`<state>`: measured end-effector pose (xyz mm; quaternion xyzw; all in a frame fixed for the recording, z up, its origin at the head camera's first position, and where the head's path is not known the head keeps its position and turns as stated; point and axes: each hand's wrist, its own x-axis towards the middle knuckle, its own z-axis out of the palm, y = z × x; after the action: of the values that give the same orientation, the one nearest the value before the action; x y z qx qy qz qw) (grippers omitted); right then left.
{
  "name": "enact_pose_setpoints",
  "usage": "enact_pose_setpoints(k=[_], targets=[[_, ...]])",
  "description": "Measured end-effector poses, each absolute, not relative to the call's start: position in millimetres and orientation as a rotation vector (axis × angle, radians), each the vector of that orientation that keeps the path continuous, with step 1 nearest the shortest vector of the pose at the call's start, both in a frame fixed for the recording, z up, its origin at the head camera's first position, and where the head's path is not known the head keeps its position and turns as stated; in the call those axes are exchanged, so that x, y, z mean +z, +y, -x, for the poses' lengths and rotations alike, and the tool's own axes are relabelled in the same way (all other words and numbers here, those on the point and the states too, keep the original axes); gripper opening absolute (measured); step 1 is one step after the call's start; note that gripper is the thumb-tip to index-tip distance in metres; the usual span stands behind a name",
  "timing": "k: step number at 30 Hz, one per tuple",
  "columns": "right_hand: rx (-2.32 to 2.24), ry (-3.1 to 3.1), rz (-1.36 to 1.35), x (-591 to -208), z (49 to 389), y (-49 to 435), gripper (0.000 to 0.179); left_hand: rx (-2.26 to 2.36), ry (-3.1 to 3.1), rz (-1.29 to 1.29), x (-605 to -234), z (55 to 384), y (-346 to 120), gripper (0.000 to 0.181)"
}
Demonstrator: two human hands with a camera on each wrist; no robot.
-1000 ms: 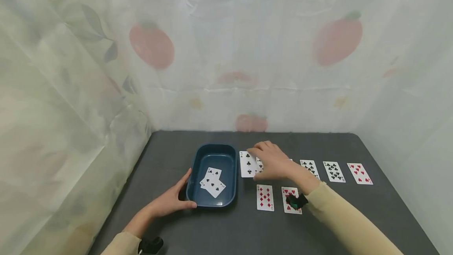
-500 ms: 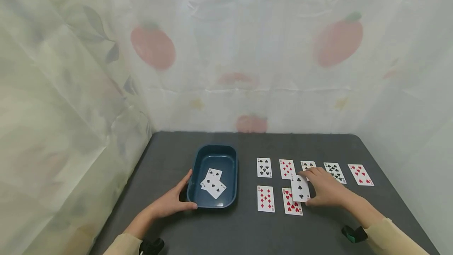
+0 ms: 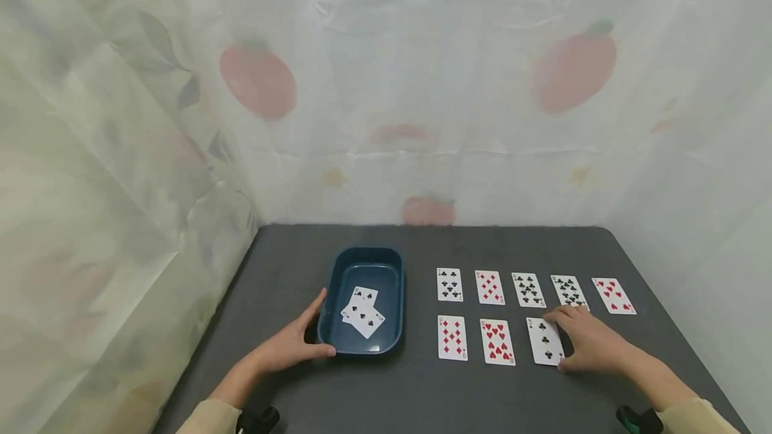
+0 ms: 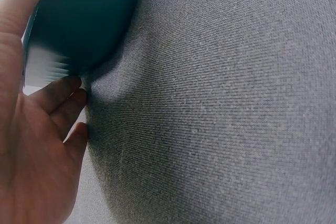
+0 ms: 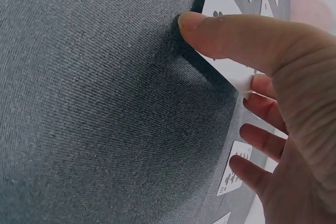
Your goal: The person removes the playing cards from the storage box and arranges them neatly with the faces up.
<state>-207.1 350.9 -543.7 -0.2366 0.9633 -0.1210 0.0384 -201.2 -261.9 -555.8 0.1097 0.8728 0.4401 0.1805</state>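
My left hand (image 3: 288, 343) holds the near left corner of a deep blue tray (image 3: 393, 327), thumb at the front, fingers along the side. In the left wrist view its fingertips press the tray's outer wall (image 4: 89, 24). Inside the tray lie two overlapping spade cards (image 3: 365, 320). On the right, my right hand (image 3: 594, 343) pinches a three of clubs (image 3: 543, 339) by its right side, thumb at the near corner and index finger at the far one. The right wrist view shows that card tilted, close over the table, its shadow beneath; the other fingers are spread.
A back row of several face-up cards runs from a club card (image 3: 449, 284) to a heart card (image 3: 614, 296). Left of the held card lie a diamond card (image 3: 452, 337) and a heart card (image 3: 498, 341). Patterned curtains (image 3: 482, 119) enclose the dark table (image 3: 422, 400).
My right hand has carried the three of clubs from beside the tray rightward, past the heart card, to the end of the front row. The left hand stays on the tray.
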Motion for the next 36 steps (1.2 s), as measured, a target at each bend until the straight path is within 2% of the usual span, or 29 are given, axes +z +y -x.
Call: enact_pose_setpoints(k=[21,36], targets=[[-0.438,2.832,0.596,-540.4,205.8,348.5,0.088,1.247,2.467,-0.297,-554.0,200.2,-259.5,0.116],[-0.428,2.839,0.631,-539.2,206.3,349.6,0.087,1.242,2.468,-0.316,-553.4,200.4,-260.9,0.115]])
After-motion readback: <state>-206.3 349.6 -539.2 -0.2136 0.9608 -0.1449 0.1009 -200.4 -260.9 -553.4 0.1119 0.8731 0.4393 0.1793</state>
